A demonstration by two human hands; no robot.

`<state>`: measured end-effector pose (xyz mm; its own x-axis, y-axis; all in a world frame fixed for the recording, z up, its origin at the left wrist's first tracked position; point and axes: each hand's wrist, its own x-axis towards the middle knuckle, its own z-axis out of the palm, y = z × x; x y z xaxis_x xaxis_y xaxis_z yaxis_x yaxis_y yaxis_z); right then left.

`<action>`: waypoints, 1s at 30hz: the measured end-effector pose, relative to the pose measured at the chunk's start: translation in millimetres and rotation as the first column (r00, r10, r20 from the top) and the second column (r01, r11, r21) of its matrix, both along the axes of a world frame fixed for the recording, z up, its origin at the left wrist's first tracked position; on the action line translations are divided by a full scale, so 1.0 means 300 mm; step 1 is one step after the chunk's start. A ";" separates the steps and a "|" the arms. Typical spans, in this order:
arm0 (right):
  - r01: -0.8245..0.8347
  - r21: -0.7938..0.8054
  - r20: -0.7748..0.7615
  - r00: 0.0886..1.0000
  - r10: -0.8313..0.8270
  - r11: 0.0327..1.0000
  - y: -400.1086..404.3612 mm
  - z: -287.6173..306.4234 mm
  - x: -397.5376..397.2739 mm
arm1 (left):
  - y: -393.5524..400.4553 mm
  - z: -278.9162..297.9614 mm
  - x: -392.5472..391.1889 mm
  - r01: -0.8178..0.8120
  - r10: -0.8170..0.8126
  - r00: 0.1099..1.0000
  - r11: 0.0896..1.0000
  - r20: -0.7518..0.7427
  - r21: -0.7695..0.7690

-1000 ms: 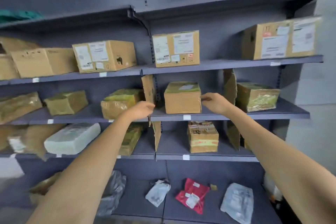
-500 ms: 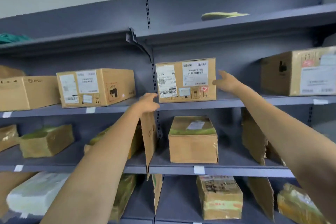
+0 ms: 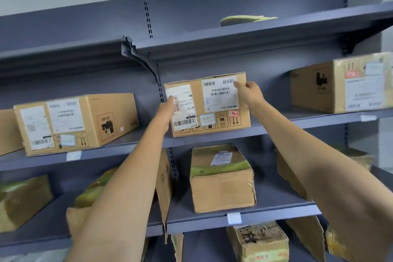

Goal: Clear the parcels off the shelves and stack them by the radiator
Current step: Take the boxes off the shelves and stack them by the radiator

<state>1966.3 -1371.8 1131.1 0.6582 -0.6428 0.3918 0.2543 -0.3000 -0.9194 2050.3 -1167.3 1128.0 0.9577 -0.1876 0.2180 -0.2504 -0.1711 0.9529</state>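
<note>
A cardboard parcel (image 3: 212, 117) with white shipping labels stands on the upper grey shelf (image 3: 297, 122), just right of the upright post. My left hand (image 3: 167, 112) presses against its left front edge. My right hand (image 3: 249, 93) grips its upper right corner, thumb on the label. Both arms reach up from below. The parcel rests on the shelf, slightly tilted.
A long labelled box (image 3: 76, 122) sits to the left on the same level, another box (image 3: 342, 85) to the right. Below stand a taped box (image 3: 222, 178) and several wrapped parcels. A flat yellowish item (image 3: 244, 20) lies on the top shelf.
Both hands rose from the middle shelf's box to the labelled parcel one shelf up and closed on its two sides. The view tilted upward and moved closer.
</note>
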 end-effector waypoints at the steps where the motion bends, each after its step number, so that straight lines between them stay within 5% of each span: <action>1: 0.055 0.005 0.042 0.998 -0.055 0.998 0.020 -0.002 -0.012 | 0.021 0.008 -0.007 0.004 -0.004 1.000 1.000 0.002 0.015; 6: 0.263 0.006 0.100 0.960 -0.262 0.965 0.142 -0.004 -0.111 | 0.128 0.007 -0.082 -0.020 0.019 0.997 1.000 0.072 0.003; 12: 0.311 0.142 0.102 0.940 -0.327 0.940 0.263 -0.117 -0.256 | 0.241 -0.084 -0.183 -0.063 0.081 0.990 0.987 0.115 -0.150; 19: 0.164 0.333 -0.032 0.986 -0.163 0.928 0.281 -0.248 -0.400 | 0.312 -0.154 -0.252 0.299 -0.330 0.926 0.937 -0.182 -0.178; 23: 0.086 0.323 -0.182 0.983 -0.027 0.943 0.259 -0.303 -0.457 | 0.301 -0.200 -0.246 0.331 -0.341 0.910 0.940 -0.236 -0.081; 30: -0.132 0.185 -0.305 0.934 0.184 0.974 0.176 -0.362 -0.449 | 0.247 -0.229 -0.205 0.408 -0.429 0.881 0.903 -0.198 -0.136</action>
<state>1831.6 -1319.2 1022.5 0.8295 -0.5565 0.0468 -0.0269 -0.1235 -0.9920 1988.8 -1093.2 1059.3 0.8194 -0.5714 0.0471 -0.0643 -0.0100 0.9979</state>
